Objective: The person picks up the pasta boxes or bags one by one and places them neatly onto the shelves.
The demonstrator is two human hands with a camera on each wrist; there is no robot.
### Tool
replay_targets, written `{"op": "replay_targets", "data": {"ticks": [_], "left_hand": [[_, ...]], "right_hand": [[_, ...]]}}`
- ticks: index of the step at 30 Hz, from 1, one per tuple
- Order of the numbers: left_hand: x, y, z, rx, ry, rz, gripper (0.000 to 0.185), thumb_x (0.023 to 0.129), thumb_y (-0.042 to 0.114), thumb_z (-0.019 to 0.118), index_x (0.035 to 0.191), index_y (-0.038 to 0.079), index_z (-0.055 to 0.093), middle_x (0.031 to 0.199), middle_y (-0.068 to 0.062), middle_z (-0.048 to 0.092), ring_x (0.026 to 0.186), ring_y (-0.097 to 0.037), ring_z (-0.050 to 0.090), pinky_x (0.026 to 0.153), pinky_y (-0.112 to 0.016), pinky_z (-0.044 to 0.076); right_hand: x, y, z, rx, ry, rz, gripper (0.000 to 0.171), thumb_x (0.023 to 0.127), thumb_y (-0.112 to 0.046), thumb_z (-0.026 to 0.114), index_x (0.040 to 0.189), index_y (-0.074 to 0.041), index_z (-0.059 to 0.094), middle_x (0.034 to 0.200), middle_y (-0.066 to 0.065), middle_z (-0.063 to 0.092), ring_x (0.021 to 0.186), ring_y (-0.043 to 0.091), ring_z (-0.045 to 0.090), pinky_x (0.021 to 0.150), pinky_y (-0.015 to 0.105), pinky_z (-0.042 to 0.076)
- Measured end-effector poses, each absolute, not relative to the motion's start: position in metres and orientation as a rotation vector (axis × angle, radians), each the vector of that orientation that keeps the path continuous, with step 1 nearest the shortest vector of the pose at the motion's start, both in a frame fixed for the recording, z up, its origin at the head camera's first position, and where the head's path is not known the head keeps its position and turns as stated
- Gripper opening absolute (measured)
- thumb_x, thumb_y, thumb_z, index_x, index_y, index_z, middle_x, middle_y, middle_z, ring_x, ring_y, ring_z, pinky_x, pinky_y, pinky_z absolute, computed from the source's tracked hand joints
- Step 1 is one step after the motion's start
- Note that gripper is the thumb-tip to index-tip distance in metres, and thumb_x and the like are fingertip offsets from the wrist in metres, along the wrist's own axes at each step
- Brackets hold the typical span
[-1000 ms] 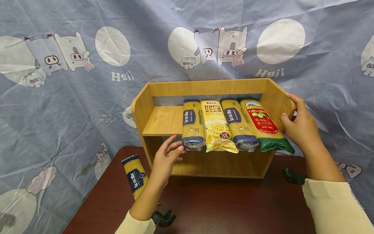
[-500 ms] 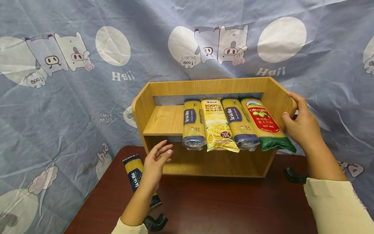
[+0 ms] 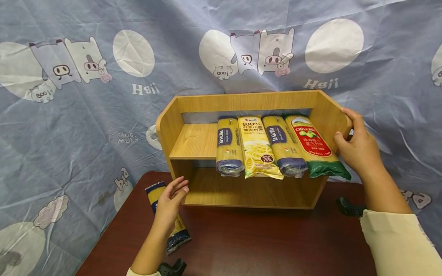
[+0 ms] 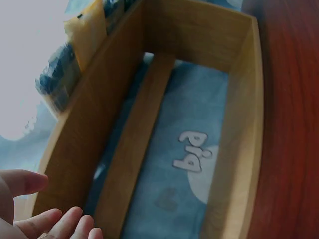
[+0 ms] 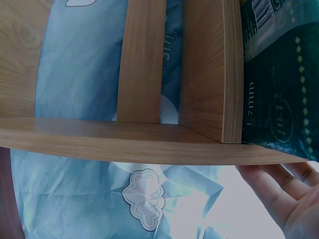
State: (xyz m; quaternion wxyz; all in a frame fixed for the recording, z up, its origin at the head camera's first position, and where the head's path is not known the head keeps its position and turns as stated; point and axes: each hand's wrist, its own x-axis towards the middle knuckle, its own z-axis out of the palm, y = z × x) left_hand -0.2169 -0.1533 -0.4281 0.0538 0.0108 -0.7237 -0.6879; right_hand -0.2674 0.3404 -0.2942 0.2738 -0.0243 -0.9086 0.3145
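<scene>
Four pasta packs [image 3: 272, 147] on wooden shelf [image 3: 193, 142]; fifth pack [image 3: 165, 214] flat on table [image 3: 262, 241]. Left hand [image 3: 169, 203] just above it, fingers loose, holding nothing. Right hand [image 3: 359, 147] gripping shelf's right side panel.

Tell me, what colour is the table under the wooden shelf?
Dark reddish-brown table, clearest in the head view.

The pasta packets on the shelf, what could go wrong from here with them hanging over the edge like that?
All four pasta packets overhang the front edge of the wooden shelf, so a nudge might slide one off. The right hand grips the shelf's side panel; a tug could jolt the row. The left hand hovers open over the packet on the table, which lies near the table's left edge and may get pushed off.
</scene>
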Motion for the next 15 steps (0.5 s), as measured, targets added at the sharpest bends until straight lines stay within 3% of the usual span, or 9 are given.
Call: {"op": "replay_targets", "data": {"ticks": [7, 10, 15], "left_hand": [[-0.215, -0.169, -0.443, 0.084, -2.235, -2.032, 0.048, 0.101, 0.021, 0.063, 0.147, 0.021, 0.049, 0.145, -0.001, 0.058, 0.133, -0.019, 0.054, 0.096, -0.013, 0.046], [-0.213, -0.174, -0.448, 0.104, -2.236, -2.016, 0.049, 0.101, 0.02, 0.062, 0.148, 0.018, 0.048, 0.147, -0.006, 0.056, 0.136, -0.025, 0.051, 0.093, -0.01, 0.045], [-0.21, -0.183, -0.456, 0.149, -2.246, -1.969, 0.048, 0.101, 0.02, 0.062, 0.147, 0.013, 0.049, 0.149, -0.011, 0.055, 0.132, -0.02, 0.055, 0.093, -0.009, 0.045]], "right_hand": [[-0.267, 0.341, -0.293, -0.062, -2.44, 0.839, 0.069, 0.099, -0.024, 0.049, 0.16, -0.037, 0.018, 0.133, 0.041, 0.054, 0.115, 0.059, 0.058, 0.067, 0.041, 0.045], [-0.266, 0.341, -0.294, -0.059, -2.44, 0.835, 0.07, 0.099, -0.023, 0.049, 0.16, -0.036, 0.018, 0.133, 0.042, 0.053, 0.115, 0.059, 0.058, 0.069, 0.045, 0.047], [-0.266, 0.339, -0.294, -0.059, -2.437, 0.837, 0.07, 0.099, -0.022, 0.049, 0.16, -0.036, 0.018, 0.133, 0.041, 0.053, 0.115, 0.058, 0.059, 0.076, 0.054, 0.046]]}}
